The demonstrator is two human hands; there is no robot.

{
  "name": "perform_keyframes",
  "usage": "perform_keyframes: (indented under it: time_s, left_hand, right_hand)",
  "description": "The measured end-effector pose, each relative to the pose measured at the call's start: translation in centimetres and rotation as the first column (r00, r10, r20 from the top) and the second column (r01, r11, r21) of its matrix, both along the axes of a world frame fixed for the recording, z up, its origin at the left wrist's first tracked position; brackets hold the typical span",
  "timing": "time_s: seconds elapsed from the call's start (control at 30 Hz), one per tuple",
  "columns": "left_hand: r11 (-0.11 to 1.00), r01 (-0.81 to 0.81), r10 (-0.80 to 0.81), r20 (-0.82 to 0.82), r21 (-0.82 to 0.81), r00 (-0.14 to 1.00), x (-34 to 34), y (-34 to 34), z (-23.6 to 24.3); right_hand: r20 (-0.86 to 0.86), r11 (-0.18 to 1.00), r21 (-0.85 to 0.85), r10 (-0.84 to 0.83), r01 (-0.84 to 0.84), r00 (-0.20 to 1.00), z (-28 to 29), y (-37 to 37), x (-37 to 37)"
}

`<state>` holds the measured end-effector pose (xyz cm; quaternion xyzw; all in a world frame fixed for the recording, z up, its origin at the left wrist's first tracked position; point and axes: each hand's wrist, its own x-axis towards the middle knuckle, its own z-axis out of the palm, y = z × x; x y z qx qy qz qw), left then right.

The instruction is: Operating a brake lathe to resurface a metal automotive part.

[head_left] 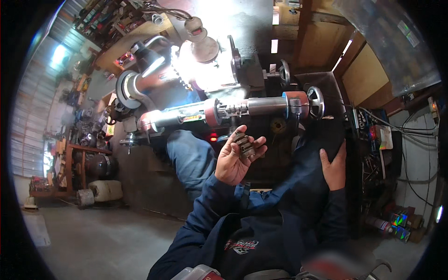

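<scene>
In front of the machine, my left hand (236,161) holds up a short, notched metal cylinder (243,143) between thumb and fingers. Grooves and raised bands run around this part, and my fingers cover some of it. My right hand (333,169) lies on my dark-trousered right thigh, thumb spread away from the fingers, holding nothing. Beyond my left hand stretches the machine's bright metal bar (267,106), carried in red clamps. Near the bar's middle, next to a red collar (212,112), sits a ridged metal piece (233,109).
A handwheel (316,102) closes the bar's right end. Behind stands the machine body with a lamp (195,30) glaring over it. Tools crowd a rack (373,163) at the right. A white canister (106,191) stands on the floor at left; shelves (102,21) fill the back left.
</scene>
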<state>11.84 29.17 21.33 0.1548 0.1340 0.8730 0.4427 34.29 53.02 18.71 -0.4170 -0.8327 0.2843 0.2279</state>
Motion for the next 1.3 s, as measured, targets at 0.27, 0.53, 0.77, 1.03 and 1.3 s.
perform_keyframes:
  time_s: [0.27, 0.53, 0.77, 1.03, 1.3]
  left_hand:
    - [0.974, -0.119, 0.106, -0.073, -0.193, 0.992, 0.4, 0.3, -0.1]
    - [0.794, -0.064, -0.101, -0.234, -0.605, 0.967, 6.2, 2.8, 1.8]
    - [0.756, -0.190, -0.369, -0.648, -0.626, 0.666, 3.7, 2.5, 1.4]
    - [0.512, -0.498, -0.841, -0.527, -0.700, -0.124, -0.8, -5.0, -4.0]
    - [0.208, -0.959, -0.740, -0.611, 0.191, -0.282, -4.6, -13.6, -3.3]
  right_hand:
    - [0.097, 0.956, 0.290, -0.074, 0.043, 0.993, 1.4, -0.5, -1.5]
    - [-0.449, 0.863, -0.254, 0.295, -0.438, 0.843, 3.3, -9.3, -5.3]
    - [-0.583, 0.723, -0.689, -0.587, 0.040, 0.561, 1.4, 2.9, 0.3]
    - [0.090, 0.711, -0.317, -0.637, 0.628, 0.766, -9.1, 18.2, 9.8]
    - [0.062, 0.740, 0.159, -0.668, 0.653, 0.742, -12.7, 14.6, 9.1]
